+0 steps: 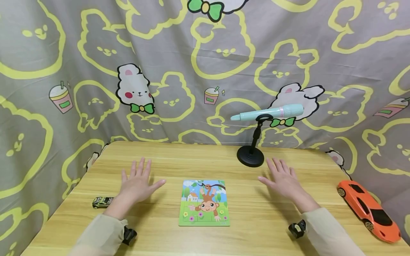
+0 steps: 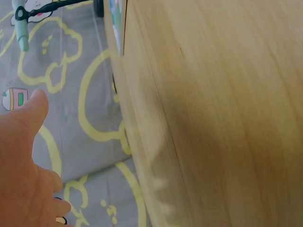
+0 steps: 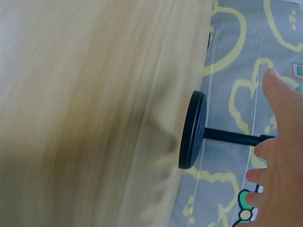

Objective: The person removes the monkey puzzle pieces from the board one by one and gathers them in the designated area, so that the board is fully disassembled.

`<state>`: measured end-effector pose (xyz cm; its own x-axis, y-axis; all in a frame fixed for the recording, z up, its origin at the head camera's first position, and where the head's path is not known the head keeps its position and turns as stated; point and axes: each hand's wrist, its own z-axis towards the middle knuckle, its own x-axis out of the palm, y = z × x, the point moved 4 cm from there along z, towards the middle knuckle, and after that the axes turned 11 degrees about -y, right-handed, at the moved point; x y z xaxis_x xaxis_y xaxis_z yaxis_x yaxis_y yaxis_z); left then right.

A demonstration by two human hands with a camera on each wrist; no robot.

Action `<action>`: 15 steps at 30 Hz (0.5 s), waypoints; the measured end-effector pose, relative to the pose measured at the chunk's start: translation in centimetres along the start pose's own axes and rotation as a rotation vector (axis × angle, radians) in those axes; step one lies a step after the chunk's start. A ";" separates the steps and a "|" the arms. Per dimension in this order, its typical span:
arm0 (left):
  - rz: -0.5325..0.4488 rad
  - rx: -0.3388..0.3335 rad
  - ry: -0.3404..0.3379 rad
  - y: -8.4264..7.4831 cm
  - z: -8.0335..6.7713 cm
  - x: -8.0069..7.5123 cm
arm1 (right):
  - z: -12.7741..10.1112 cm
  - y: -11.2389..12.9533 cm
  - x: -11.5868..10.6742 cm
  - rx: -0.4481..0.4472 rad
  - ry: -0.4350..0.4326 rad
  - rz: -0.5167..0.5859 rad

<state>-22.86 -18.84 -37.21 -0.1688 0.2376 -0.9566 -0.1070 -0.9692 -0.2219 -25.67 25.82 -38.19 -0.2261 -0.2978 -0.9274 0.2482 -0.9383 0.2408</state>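
A monkey picture puzzle (image 1: 204, 203) lies flat in the middle of the wooden table (image 1: 179, 156). My left hand (image 1: 138, 182) is spread open, palm down, just left of the puzzle, holding nothing; its thumb (image 2: 29, 112) shows in the left wrist view. My right hand (image 1: 283, 179) is spread open the same way to the right of the puzzle, near the black stand base (image 1: 250, 156). In the right wrist view the right hand's fingers (image 3: 279, 142) hover beside the stand base (image 3: 192, 130).
A light blue toy microphone (image 1: 268, 112) rests on the black stand at the table's back. A small dark toy car (image 1: 102, 202) sits left of my left wrist. An orange toy car (image 1: 368, 209) lies at the right edge. A patterned cloth (image 1: 198, 64) hangs behind.
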 end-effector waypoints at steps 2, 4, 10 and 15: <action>-0.003 0.013 -0.007 -0.3 0.0 0.1 | 0.1 0.5 0.1 -0.017 -0.004 0.002; -0.005 0.025 -0.011 -0.6 0.0 0.3 | 0.3 1.0 0.2 -0.033 -0.010 0.007; -0.016 0.066 -0.014 -1.7 0.0 0.6 | 0.8 3.2 0.6 -0.097 -0.031 0.027; -0.018 0.100 0.010 -2.5 0.0 1.2 | 1.2 5.4 1.1 -0.156 -0.038 0.046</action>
<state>-22.79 -16.14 -37.82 -0.1566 0.2537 -0.9545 -0.2077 -0.9533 -0.2193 -25.74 20.24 -37.56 -0.2456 -0.3488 -0.9045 0.4018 -0.8857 0.2324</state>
